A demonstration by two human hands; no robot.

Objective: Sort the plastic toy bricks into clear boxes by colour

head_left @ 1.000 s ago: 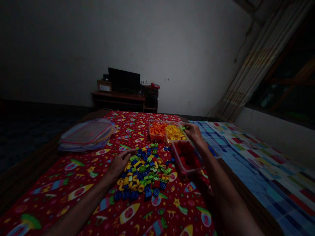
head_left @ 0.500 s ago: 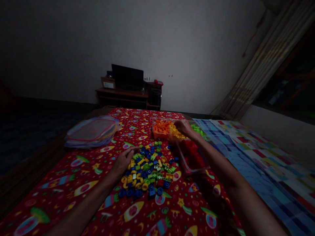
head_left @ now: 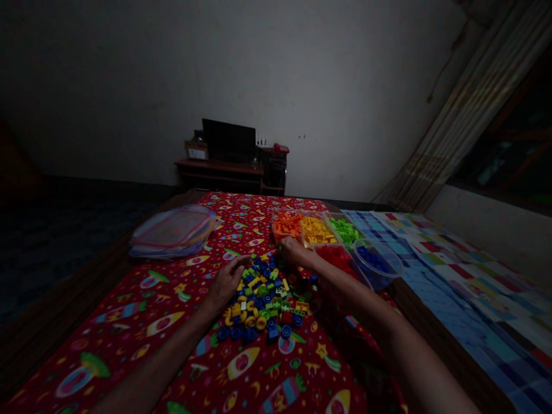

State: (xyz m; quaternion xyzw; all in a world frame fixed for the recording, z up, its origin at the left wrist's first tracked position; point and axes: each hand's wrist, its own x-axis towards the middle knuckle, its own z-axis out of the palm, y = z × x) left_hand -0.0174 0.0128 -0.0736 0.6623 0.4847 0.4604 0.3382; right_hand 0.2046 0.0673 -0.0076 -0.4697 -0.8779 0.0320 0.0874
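A mixed pile of toy building blocks (head_left: 263, 293), in blue, green, yellow and a little red, lies on the red patterned cloth. At its left edge rests my left hand (head_left: 226, 283), fingers stretched out and apart, nothing seen in it. My right hand (head_left: 293, 252) hangs palm down over the far right edge of the pile, just in front of the box of orange blocks (head_left: 288, 223); its fingertips are hidden. Behind my right forearm sit the box of yellow blocks (head_left: 318, 231) and the box of red blocks (head_left: 334, 259).
Green blocks (head_left: 344, 231) fill a box farther right, and a round tub holds blue blocks (head_left: 374, 260). Stacked lids (head_left: 172, 233) lie on the left. A low desk with a monitor (head_left: 229, 140) stands by the wall. Checked bedding (head_left: 431, 276) spreads along the right.
My right hand has come back from above the yellow blocks to the pile's far edge. My left hand stays beside the pile. The view has shifted slightly.
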